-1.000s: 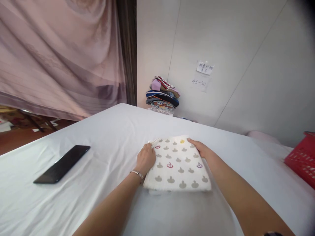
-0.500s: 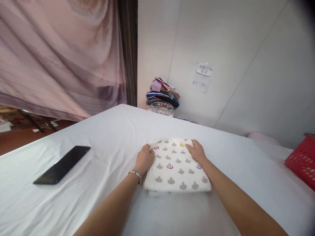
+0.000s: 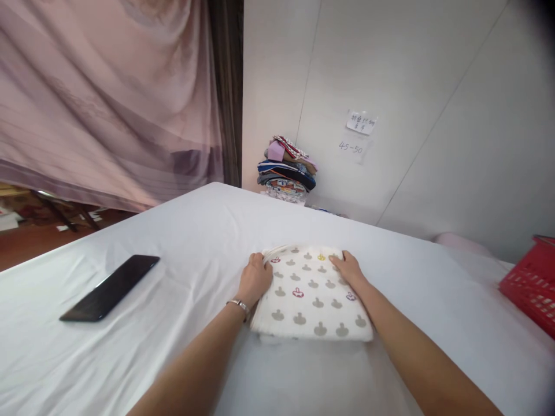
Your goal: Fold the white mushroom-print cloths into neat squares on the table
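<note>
A folded white cloth (image 3: 310,297) with grey and a few coloured mushroom-like prints lies on the white-covered table (image 3: 195,231). My left hand (image 3: 255,278) grips its far left edge, with a metal band on the wrist. On the far right corner, my right hand (image 3: 349,269) holds the cloth, thumb on top. The undersides of both hands' grips are hidden by the cloth. A black phone-like slab (image 3: 110,289) lies flat to the left of my left hand.
At the right edge stands a red plastic basket (image 3: 531,283). Beyond the table's far edge rises a stack of folded fabrics (image 3: 287,167) against the white wall (image 3: 403,86), which bears paper notes (image 3: 361,122). A pink curtain (image 3: 108,98) hangs at the left.
Very little differs. The cloth's near edge and its right side have shifted slightly, and my right hand has moved a touch nearer. Both hands keep their hold.
</note>
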{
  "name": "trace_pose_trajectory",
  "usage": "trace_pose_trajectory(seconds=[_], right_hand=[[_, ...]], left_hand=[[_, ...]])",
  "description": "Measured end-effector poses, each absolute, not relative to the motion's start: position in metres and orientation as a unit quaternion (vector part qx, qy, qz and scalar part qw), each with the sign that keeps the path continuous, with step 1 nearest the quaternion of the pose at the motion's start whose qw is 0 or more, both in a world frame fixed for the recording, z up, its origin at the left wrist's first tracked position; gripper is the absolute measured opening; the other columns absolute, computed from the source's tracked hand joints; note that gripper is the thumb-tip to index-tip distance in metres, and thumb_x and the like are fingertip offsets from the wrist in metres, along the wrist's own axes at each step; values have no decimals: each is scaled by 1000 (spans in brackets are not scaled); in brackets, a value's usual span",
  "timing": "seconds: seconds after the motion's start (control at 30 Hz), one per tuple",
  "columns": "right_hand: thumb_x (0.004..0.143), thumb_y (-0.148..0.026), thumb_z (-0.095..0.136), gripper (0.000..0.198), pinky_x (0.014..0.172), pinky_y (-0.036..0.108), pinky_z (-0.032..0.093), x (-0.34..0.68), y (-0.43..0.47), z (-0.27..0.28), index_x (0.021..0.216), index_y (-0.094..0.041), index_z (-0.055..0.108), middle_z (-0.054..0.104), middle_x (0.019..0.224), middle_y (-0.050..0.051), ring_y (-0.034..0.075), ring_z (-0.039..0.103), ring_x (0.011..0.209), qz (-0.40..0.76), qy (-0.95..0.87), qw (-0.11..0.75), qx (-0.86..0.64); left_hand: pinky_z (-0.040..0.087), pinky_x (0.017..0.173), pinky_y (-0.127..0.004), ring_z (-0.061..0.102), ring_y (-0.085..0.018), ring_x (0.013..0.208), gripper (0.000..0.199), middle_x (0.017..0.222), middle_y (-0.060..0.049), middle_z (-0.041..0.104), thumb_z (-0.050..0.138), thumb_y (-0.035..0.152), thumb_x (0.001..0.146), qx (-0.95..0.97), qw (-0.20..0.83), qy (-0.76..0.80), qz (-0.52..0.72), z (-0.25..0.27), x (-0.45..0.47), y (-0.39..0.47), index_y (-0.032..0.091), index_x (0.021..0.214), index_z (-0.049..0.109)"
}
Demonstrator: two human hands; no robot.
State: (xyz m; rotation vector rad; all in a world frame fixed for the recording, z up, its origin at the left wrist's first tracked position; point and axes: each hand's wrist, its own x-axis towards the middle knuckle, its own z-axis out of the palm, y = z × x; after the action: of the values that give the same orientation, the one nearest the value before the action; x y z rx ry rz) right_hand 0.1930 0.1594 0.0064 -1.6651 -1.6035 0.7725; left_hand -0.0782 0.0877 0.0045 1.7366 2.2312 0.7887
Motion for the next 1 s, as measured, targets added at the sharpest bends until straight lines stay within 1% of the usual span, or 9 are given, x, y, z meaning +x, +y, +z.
trace_pose_trajectory(seconds=[0.1,0.23,0.33,0.5,0.57,0.7,0.83,0.93,1.0], right_hand=[[68,-48,61,31,57,30,45,196,170,10,70,-18,54,62,68,6,20,58,64,372,-578,306,-658],[71,-63,52,47,58,28,47,200,180,13,77,-17,60,67,77,8,18,61,67,439,-552,280,-651],[75,-70,39,59,60,29,49,200,186,13,84,-17,62,67,83,9,18,63,68,476,-514,264,-664],[79,-58,43,46,63,30,49,192,191,9,80,-16,62,67,80,11,20,63,71,338,-568,201,-723],[78,-53,48,39,69,32,48,188,192,8,77,-16,62,67,82,12,23,63,79,287,-583,189,-736],[79,-50,47,40,80,35,44,185,193,8,81,-14,63,65,92,16,29,58,97,204,-616,147,-747],[81,-50,41,49,88,40,40,183,190,14,104,-11,61,61,109,19,32,53,107,162,-635,113,-746],[84,-47,36,58,100,41,31,175,178,20,129,-12,43,44,132,17,30,38,124,95,-689,140,-704],[86,-47,34,61,107,39,21,165,167,21,136,-12,33,31,143,13,26,24,132,46,-772,165,-612]], left_hand=[[40,74,-31,58,-22,85,15,97,-10,56,39,24,80,575,147,757,274,8,-82,90,17,84,51],[39,73,-29,57,-21,88,18,101,-10,59,42,27,78,546,239,748,291,15,-89,95,16,78,56],[40,70,-27,58,-20,85,23,100,-10,61,40,28,79,542,259,744,292,18,-90,97,15,75,58],[38,77,-31,56,-22,93,26,106,-14,59,37,28,81,548,234,750,287,16,-87,95,14,81,59],[37,81,-33,55,-23,97,27,108,-15,57,38,28,81,560,214,753,271,15,-86,93,14,84,60],[38,81,-35,54,-25,98,29,109,-16,55,37,28,82,581,180,763,219,16,-84,91,13,89,60],[40,81,-34,55,-24,97,30,108,-14,55,37,30,83,582,178,765,211,16,-83,91,14,93,60],[40,82,-33,55,-23,98,31,109,-14,55,36,30,83,577,177,769,208,14,-82,92,15,95,60],[39,83,-33,54,-23,98,31,110,-13,55,36,31,83,576,177,770,209,12,-82,92,16,96,60]])
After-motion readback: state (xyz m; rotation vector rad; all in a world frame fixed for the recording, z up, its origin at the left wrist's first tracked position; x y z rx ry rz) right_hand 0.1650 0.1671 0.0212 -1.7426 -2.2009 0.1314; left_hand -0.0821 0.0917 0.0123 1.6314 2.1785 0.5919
